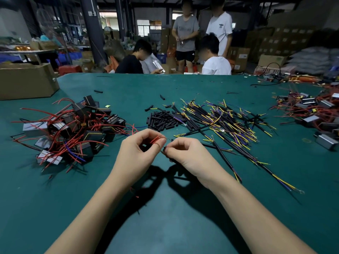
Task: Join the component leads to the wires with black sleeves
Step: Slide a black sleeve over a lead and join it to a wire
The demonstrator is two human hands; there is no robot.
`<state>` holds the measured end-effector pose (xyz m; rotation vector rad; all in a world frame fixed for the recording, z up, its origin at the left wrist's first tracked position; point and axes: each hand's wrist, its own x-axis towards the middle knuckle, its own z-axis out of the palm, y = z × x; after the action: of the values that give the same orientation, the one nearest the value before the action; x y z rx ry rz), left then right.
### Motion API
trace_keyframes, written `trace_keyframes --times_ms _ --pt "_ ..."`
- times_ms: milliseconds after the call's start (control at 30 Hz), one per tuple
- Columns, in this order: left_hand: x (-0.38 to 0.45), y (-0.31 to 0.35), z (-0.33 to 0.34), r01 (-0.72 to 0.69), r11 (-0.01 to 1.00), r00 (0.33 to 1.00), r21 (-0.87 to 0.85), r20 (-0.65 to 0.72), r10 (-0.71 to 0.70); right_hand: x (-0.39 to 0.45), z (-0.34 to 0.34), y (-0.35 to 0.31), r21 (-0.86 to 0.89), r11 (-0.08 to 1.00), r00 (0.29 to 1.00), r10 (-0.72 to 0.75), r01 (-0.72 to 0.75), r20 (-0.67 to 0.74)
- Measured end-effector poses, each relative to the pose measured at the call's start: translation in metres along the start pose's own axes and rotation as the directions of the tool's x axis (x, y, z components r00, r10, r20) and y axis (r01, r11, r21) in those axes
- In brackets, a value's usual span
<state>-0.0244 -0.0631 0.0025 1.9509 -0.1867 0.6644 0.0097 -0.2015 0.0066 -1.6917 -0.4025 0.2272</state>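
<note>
At the left of the green table [183,85], a heap of boxy components [73,131] trails red leads in every direction. Just right of it, the left hand [139,153] hovers above the cloth, its grip narrow, thumb and forefinger pinching a pair of red leads [155,139]. Close beside it, the right hand [185,153] pinches a black-sleeved wire [166,150], tip aimed at the leads. Behind lie loose black sleeves [163,121], then a sprawl of sleeved wires [225,118] with yellow and purple ends. The likely trouble: the fine bared ends may splay or miss one another, since both are held only by fingertips in mid-air.
</note>
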Motion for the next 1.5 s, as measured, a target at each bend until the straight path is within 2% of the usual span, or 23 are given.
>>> trace_keyframes --times_ms 133,300,467,867,1500 --pt "-0.004 -0.002 0.008 -0.038 0.996 0.998 0.075 -0.042 0.041 0.001 0.001 0.001 0.052 0.999 0.997 -0.001 0.005 -0.071" --pt "-0.006 -0.003 0.01 -0.063 0.996 0.99 0.06 -0.121 0.07 0.001 0.006 0.001 0.184 0.983 0.995 -0.001 0.02 -0.101" --pt "-0.006 -0.002 0.012 -0.058 0.997 0.991 0.056 -0.117 0.064 0.0 0.006 0.0 0.319 0.948 0.992 0.03 0.011 -0.123" --pt "-0.007 0.0 0.011 -0.064 0.996 0.991 0.059 -0.114 0.07 0.001 0.003 0.002 0.338 0.941 0.994 0.067 -0.034 -0.087" --pt "-0.007 -0.001 0.009 -0.051 0.997 0.991 0.053 -0.12 0.057 0.004 -0.005 0.006 0.335 0.942 1.0 0.011 -0.004 -0.02"
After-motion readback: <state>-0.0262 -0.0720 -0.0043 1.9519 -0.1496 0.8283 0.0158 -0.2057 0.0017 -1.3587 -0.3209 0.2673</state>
